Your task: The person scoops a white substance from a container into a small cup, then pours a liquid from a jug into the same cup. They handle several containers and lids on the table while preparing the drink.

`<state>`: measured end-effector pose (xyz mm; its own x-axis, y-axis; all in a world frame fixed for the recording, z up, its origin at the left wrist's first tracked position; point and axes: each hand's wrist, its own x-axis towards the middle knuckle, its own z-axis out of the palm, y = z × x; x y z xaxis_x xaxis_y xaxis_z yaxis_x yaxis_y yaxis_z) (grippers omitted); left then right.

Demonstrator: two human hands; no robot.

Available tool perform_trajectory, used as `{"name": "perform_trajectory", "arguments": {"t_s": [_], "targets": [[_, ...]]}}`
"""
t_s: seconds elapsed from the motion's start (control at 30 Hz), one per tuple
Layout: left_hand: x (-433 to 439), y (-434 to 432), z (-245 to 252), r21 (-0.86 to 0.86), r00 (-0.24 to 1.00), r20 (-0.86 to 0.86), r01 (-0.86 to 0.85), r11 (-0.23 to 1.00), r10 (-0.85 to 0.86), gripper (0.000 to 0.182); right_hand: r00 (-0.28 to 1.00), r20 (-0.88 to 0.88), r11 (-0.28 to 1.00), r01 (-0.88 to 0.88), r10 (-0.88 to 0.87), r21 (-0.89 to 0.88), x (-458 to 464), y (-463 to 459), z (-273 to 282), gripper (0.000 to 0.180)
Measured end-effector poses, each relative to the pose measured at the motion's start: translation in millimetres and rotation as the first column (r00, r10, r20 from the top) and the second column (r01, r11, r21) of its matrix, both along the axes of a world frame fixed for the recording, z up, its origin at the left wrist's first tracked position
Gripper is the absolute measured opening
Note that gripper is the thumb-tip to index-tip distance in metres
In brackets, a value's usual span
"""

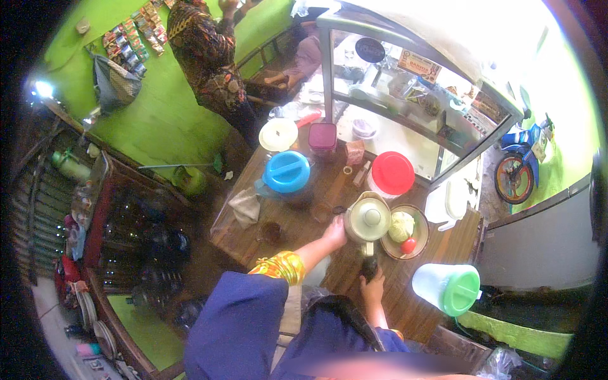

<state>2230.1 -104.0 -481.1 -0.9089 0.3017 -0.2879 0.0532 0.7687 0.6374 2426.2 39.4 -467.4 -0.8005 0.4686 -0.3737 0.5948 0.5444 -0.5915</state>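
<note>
A cream lidded pitcher [367,219] stands on the brown wooden table [304,232] before me. The fingers of my left hand [335,233] rest against its left side. Just below the pitcher's pale handle, my right hand [373,285] is closed around a dark object [368,267] whose kind I cannot tell. To the right of the pitcher, a round brown-rimmed dish [420,242] holds a pale green cabbage [402,227] and a red tomato [408,245].
A blue-lidded jug [286,172], a red-lidded tub [392,174] and a green-lidded container [460,289] share the table. Behind them stands a glass display case [399,95]. A cloth [244,208] lies at the left edge. A person [204,57] stands beyond the table's far left.
</note>
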Motion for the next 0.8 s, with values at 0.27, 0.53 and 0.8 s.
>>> {"name": "perform_trajectory", "arguments": {"t_s": [0.27, 0.53, 0.8], "targets": [[-17, 9, -24, 0.361, 0.997, 0.072, -0.047, 0.931, 0.023, 0.06, 0.99, -0.139, 0.997, 0.033, -0.024, 0.068, 5, 15, -21, 0.069], [-13, -5, -18, 0.022, 0.996, -0.064, 0.064, 0.998, -0.063, 0.07, 0.999, -0.001, 0.99, -0.045, 0.045, -0.134, -3, 58, -10, 0.086], [-25, 1, -27, -0.321, 0.987, 0.151, 0.097, 0.942, -0.051, 0.071, 0.987, -0.033, 0.979, -0.162, 0.16, -0.124, -15, 67, -2, 0.084]]}}
